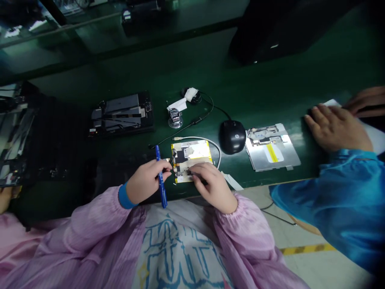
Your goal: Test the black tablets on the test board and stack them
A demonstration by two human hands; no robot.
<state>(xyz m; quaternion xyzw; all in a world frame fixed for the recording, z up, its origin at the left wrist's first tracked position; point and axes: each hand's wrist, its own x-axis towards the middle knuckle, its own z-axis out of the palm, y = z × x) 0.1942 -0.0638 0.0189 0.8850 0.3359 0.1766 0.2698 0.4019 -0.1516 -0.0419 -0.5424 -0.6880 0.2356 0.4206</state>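
Observation:
My left hand (148,181) is closed around a blue pen (161,176), which stands nearly upright between the fingers. Its fingertips reach the left edge of an opened device panel (197,150) with yellow edges, dark boards and tape strips. Over the lower right of that panel is my right hand (215,185), its fingers bent and pressed onto the boards; whatever may be under the fingertips is hidden. A white cable (217,146) curves round the panel's top and right side. Just beyond lie a black mouse (232,137) and a metal tally counter (175,118).
A stack of dark device parts (122,114) lies back left, more parts (18,136) at far left. A silver panel (273,148) lies to the right. A co-worker's hand (338,126) in a blue sleeve rests beyond it. A thin black cable (192,122) crosses the green table.

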